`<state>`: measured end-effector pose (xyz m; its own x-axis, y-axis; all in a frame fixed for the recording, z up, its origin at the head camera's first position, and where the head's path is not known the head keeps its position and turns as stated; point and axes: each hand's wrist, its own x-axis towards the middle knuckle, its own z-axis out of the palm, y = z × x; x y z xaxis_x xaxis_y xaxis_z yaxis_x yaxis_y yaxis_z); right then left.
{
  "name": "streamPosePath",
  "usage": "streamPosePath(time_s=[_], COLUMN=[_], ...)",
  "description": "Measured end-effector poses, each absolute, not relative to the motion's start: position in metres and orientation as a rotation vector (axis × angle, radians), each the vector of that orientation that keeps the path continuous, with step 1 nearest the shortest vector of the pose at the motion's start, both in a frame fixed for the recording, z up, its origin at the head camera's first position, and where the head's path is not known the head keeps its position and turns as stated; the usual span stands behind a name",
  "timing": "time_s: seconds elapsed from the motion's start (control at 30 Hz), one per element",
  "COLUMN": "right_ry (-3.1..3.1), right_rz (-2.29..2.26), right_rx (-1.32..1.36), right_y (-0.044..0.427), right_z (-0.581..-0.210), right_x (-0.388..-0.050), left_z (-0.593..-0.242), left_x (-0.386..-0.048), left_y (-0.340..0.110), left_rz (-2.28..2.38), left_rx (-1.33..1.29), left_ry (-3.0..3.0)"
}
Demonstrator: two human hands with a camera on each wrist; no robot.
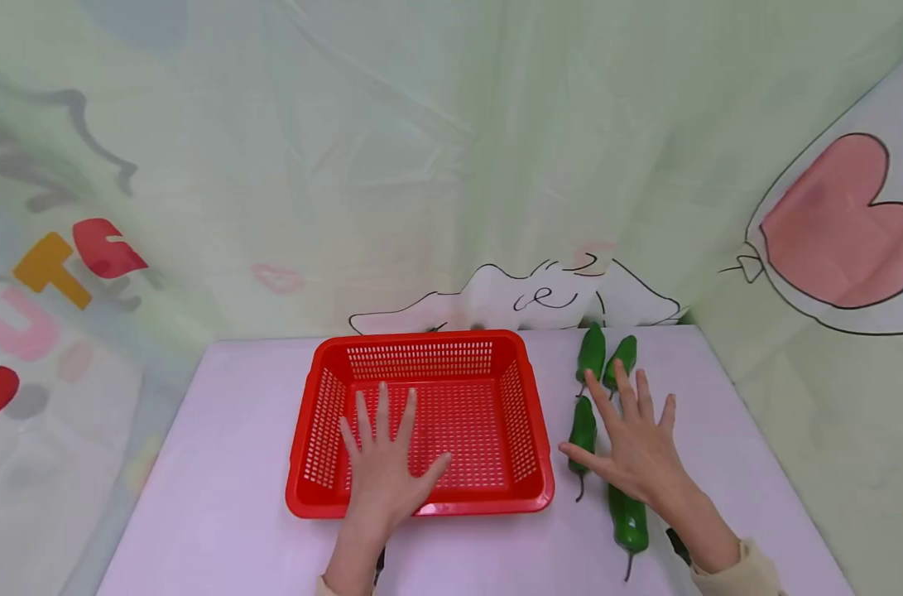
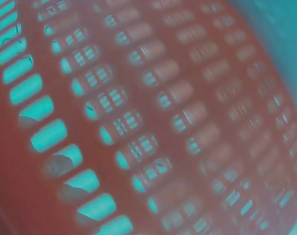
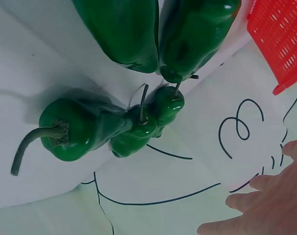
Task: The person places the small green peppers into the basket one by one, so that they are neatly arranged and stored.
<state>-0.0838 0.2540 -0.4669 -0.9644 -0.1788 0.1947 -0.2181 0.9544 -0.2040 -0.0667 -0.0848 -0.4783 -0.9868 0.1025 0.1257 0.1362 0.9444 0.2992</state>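
Note:
My left hand (image 1: 386, 476) hovers over the near part of a red plastic basket (image 1: 421, 507), its fingers spread and holding nothing. The left wrist view is filled by the basket's slotted wall (image 2: 89, 147), with no hand visible there. To the right, my right hand (image 1: 640, 451) is spread above several green peppers and grips nothing. One pepper (image 1: 583, 434) lies just left of that hand, and a longer one (image 1: 630, 526) is partly hidden beneath it. Two more peppers, a left one (image 1: 591, 352) and a right one (image 1: 626, 354), lie beyond the fingertips. In the right wrist view, fingers (image 3: 265, 210) appear at the lower right.
A white table (image 1: 220, 463) carries everything. Behind it hangs a pale green curtain (image 1: 391, 165) with printed drawings, which also closes off both sides. Part of a dark object (image 1: 678, 546) shows beside the right wrist.

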Motion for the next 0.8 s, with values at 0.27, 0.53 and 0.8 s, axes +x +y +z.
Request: streamPosePath(time_s=[0.27,0.53,0.8], right_ry=[-2.934,-2.925,-2.955], right_rz=[0.357,0.345,0.36], right_rx=[0.278,0.267,0.224], right_y=[0.258,0.264,0.278], right_z=[-0.466,-0.466,-0.469], right_x=[-0.078,-0.073,-0.07], left_z=[-0.483,-0.484,-0.489], left_x=[-0.063,-0.048,-0.041], left_y=[-0.117,-0.155,-0.176], left_rz=[-0.48,-0.525,-0.571], left_rx=[-0.073,0.054,0.196], left_ry=[-2.975,-2.942,-2.959])
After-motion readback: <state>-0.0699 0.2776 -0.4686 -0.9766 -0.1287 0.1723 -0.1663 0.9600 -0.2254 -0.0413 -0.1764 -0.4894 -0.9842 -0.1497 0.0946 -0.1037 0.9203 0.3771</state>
